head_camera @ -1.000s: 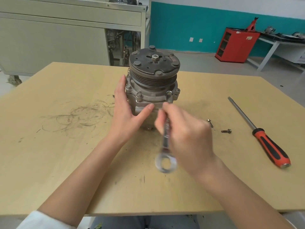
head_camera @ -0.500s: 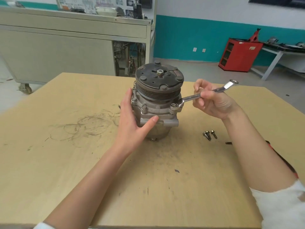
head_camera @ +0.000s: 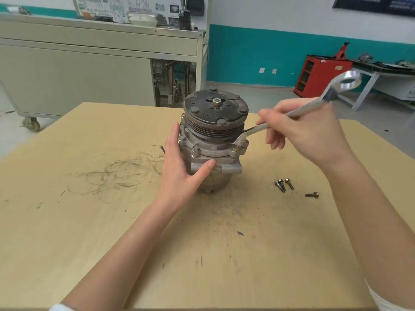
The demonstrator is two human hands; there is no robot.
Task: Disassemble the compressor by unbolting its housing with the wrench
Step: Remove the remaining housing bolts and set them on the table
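Note:
The grey metal compressor [head_camera: 214, 144] stands upright on the wooden table [head_camera: 89, 221], its dark pulley plate on top. My left hand [head_camera: 182, 169] wraps the housing's left side, thumb across the front. My right hand [head_camera: 307, 131] grips the silver wrench [head_camera: 314, 104] by its shaft. The wrench's open end sits on a bolt [head_camera: 235, 148] at the housing's right flange, and its ring end points up and to the right. Other flange bolts show at the front left.
Three loose bolts [head_camera: 284, 184] lie on the table right of the compressor. A grey wheeled cabinet [head_camera: 89, 70] stands behind the table, a red cabinet [head_camera: 321, 75] and a white bench at the back right. Scuff marks cover the table's left part.
My right hand swung the wrench from the front of the compressor round to its right side and set it on the right flange bolt. The view tilted up; the screwdriver is out of sight.

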